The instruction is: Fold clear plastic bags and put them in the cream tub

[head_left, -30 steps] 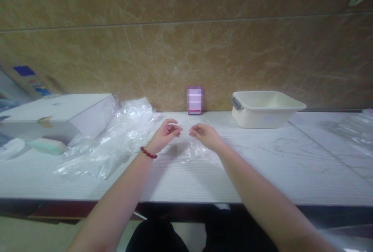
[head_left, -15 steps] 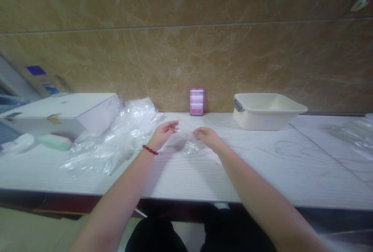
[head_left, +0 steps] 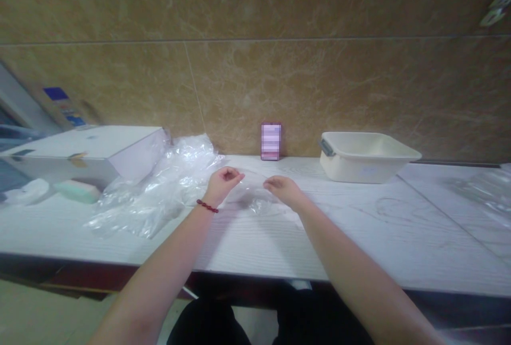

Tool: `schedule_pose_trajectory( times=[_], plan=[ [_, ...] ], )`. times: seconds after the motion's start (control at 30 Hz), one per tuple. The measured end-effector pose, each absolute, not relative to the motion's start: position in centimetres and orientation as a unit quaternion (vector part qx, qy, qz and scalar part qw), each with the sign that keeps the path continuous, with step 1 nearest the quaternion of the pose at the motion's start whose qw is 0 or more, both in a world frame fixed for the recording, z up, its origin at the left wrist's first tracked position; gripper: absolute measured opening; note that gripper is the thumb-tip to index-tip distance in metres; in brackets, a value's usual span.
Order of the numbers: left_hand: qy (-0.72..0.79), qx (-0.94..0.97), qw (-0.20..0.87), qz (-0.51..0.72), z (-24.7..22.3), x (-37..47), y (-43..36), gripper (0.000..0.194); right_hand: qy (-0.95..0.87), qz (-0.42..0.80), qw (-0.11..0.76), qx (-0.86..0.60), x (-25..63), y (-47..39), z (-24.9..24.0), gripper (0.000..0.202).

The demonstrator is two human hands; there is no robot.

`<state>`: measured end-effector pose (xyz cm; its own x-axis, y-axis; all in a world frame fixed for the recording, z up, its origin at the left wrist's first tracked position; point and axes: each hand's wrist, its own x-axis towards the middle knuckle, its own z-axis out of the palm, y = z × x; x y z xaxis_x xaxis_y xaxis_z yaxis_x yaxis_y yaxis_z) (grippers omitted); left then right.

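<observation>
Between my hands a small clear plastic bag (head_left: 257,205) hangs just over the white wood-grain table (head_left: 255,244). My left hand (head_left: 225,182), with a red bead bracelet (head_left: 207,206) at the wrist, pinches the bag's left edge between thumb and curled fingers. On the other side, my right hand (head_left: 281,188) pinches its right edge. The bag's film is thin and hard to make out; its lower part looks crumpled. A heap of clear plastic bags (head_left: 159,196) lies to the left of my left hand.
A white box (head_left: 91,145) stands at the left, with a pale green item (head_left: 77,190) before it. A phone (head_left: 271,142) leans on the tiled wall. The cream bin (head_left: 359,169) sits at back right; more clear plastic (head_left: 489,190) lies far right.
My left hand's fingers have curled in and its thumb now points toward the right hand. The right hand has barely moved. The view has shifted slightly.
</observation>
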<state>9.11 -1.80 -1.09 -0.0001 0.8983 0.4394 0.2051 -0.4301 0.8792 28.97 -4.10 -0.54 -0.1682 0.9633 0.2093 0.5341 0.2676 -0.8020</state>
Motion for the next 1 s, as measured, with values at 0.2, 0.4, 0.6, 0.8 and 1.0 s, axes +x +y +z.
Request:
schedule_pose_trajectory(
  times=[0.2,0.4,0.6,0.8,1.0],
  plan=[
    [0.341,0.693,0.345,0.533,-0.9,9.5,-2.1,0.042,-0.723,0.335,0.322,-0.511,29.0,-4.2,-0.9,0.025],
    [0.291,0.688,0.445,0.493,-1.1,9.3,-2.1,0.05,-0.68,0.283,0.396,-0.548,29.7,-3.8,-0.1,0.027],
    [0.327,0.687,0.465,0.452,-1.6,8.8,-1.7,0.049,-0.575,0.38,0.514,-0.51,30.0,-3.2,0.3,0.033],
    [0.343,0.689,0.472,0.431,-1.4,8.7,-2.1,0.062,-0.537,0.383,0.551,-0.51,30.0,-2.9,0.0,0.03],
    [0.342,0.754,0.397,0.395,-1.4,8.4,-2.0,0.034,-0.523,0.373,0.587,-0.493,30.3,-2.6,-0.2,0.027]
  ],
)
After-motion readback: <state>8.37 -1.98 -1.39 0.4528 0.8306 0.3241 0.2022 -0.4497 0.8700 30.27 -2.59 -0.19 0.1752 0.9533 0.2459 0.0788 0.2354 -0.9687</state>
